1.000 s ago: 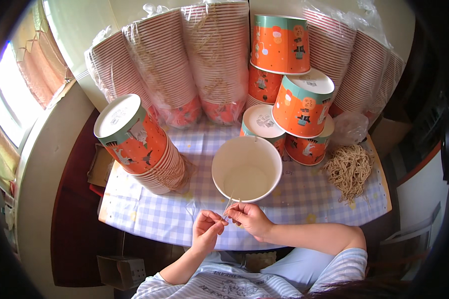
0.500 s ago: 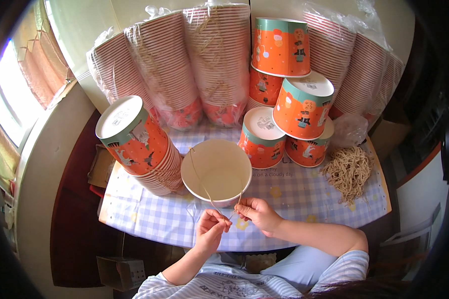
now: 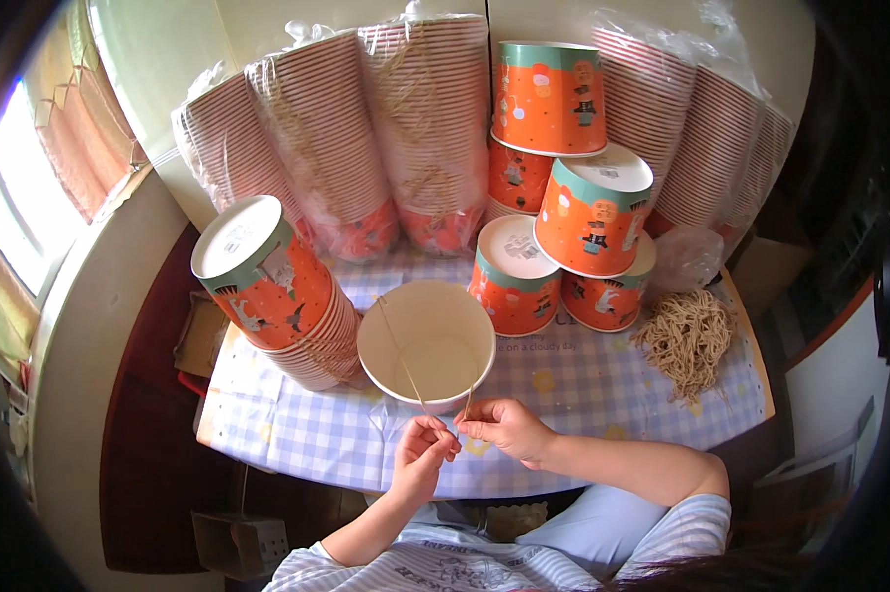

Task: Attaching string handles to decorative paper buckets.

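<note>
An open white paper bucket (image 3: 443,331) stands upright in front of me, with a thin tan string (image 3: 403,357) running from its far left rim across its mouth. My left hand (image 3: 421,460), just in front of the bucket, pinches the string between thumb and fingers. Beside it, nearly touching, my right hand (image 3: 507,431) is closed on another part of the string near the bucket's front rim. Exactly how the string crosses between the fingertips is too small to tell.
A stack of upturned orange buckets (image 3: 285,296) leans at the left. More orange buckets (image 3: 593,217) are piled at the right, beside a heap of tan strings (image 3: 689,345). Tall bagged stacks (image 3: 430,118) line the back of the checked tablecloth (image 3: 563,395).
My right hand has moved slightly left, closer to my left hand. Both hands keep hold of the string. The whole view has shifted a little.
</note>
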Action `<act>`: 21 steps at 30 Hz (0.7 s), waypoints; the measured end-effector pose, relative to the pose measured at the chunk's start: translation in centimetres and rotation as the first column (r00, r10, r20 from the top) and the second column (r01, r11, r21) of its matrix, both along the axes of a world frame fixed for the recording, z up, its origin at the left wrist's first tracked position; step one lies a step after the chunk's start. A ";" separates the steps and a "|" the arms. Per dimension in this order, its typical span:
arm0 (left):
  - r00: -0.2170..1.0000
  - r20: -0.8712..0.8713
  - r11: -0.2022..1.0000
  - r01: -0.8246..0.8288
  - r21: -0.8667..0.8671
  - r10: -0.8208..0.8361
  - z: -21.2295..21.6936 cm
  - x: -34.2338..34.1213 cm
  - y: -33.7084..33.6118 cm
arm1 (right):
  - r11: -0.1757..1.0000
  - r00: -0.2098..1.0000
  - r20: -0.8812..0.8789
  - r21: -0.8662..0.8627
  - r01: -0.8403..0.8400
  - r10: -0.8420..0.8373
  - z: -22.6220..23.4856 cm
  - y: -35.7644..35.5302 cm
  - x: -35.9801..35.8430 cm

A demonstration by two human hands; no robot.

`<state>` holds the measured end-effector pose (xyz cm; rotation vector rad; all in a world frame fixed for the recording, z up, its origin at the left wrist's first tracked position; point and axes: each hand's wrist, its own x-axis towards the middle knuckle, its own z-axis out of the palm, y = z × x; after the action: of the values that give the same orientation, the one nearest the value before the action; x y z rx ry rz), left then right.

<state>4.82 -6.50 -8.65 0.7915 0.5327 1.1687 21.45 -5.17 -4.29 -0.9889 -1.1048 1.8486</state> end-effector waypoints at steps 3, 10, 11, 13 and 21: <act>0.999 0.033 0.999 0.004 -0.050 -0.002 0.4 0.1 0.2 | 0.999 0.999 0.039 -0.036 0.011 -0.010 -0.5 0.1 0.0; 1.000 0.012 0.993 0.016 -0.117 -0.015 0.4 -0.2 0.3 | 0.994 0.998 0.045 -0.102 0.047 -0.043 -0.5 0.4 0.3; 0.999 0.001 0.993 0.037 -0.108 -0.037 0.4 -0.3 0.3 | 0.995 0.998 0.042 -0.086 0.042 -0.039 -0.6 0.4 0.3; 0.998 -0.005 0.992 0.064 -0.107 -0.064 0.7 -0.4 0.4 | 0.996 0.998 0.034 -0.068 0.050 -0.048 -0.5 0.5 0.4; 0.958 0.088 0.955 0.280 -0.094 -0.272 0.5 -1.9 0.8 | 0.991 0.993 -0.045 -0.086 0.103 -0.107 1.3 1.7 1.2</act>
<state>2.90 -5.66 -8.18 0.7036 0.4041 0.8996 22.65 -3.48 -3.00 -1.0240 -0.9346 1.8370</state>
